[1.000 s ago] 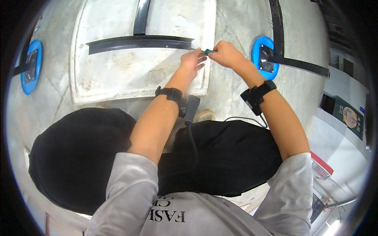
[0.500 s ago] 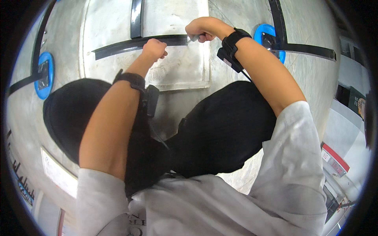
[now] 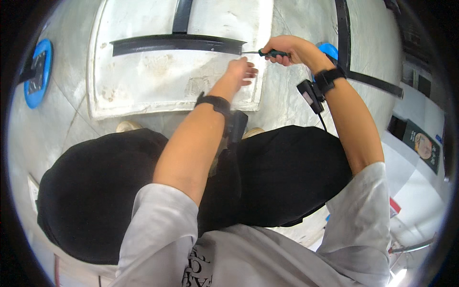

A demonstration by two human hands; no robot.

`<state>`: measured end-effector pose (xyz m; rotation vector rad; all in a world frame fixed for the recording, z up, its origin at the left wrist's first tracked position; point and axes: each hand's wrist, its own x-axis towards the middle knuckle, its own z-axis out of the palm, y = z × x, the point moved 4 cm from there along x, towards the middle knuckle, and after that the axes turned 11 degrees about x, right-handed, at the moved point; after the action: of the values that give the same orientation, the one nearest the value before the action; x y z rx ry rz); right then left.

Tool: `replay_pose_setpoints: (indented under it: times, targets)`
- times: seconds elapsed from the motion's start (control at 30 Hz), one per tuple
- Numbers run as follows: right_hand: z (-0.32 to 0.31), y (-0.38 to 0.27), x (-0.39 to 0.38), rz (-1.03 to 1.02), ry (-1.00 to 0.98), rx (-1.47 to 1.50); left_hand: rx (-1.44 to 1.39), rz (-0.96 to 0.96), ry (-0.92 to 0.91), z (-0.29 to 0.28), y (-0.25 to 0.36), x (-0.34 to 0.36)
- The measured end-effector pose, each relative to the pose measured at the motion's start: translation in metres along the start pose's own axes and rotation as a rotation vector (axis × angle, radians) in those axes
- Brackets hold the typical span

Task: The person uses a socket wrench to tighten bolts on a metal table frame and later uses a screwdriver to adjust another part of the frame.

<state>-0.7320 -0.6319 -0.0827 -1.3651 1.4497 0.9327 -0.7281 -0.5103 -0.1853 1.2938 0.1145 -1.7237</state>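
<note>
The right hand [image 3: 286,47] grips a screwdriver [image 3: 263,53] by its dark handle, fingers wrapped under it. The shaft points left from that hand, lying almost level from side to side, with its tip at the right end of a black bar [image 3: 172,44]; whether tip and metal touch, I cannot tell.

The left hand [image 3: 237,73] is open, its fingers loosely parted, and nothing shows in its grasp. It is the nearer hand to the bar's end, which lies just beyond its fingertips; contact there is unclear. The bar runs leftward from that end, its long axis roughly in line with the shaft. A black stem [image 3: 181,16] meets it beyond and left of the left hand, running away from the person.

Under the bar is a white board [image 3: 158,83], whose right edge passes beneath the screwdriver, just left of the right hand. Board surface stretches left of the left hand, on the near side of the bar. Right of the right hand stands a black frame [image 3: 375,84], with a blue pad [image 3: 329,49] partly hidden behind the wrist; this bounds the room on that side. The person's legs [image 3: 287,177] lie nearer than both hands.
</note>
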Motion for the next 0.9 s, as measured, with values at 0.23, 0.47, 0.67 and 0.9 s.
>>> replay_pose_setpoints:
  times: [0.23,0.47,0.67,0.9]
  targets:
    - [0.003,0.003,-0.012,-0.018,0.087,0.005,-0.381,0.121,-0.166,0.032,0.008,-0.006]
    - [0.014,-0.019,-0.017,0.003,0.176,-0.143,-0.490,0.162,-0.159,0.027,0.010,0.000]
    - [0.000,-0.005,-0.006,-0.146,0.156,-0.418,-0.561,0.095,-0.169,0.035,0.007,0.004]
    - [0.032,-0.031,-0.033,-0.749,0.369,-1.484,-0.685,0.179,-0.204,0.030,0.015,0.007]
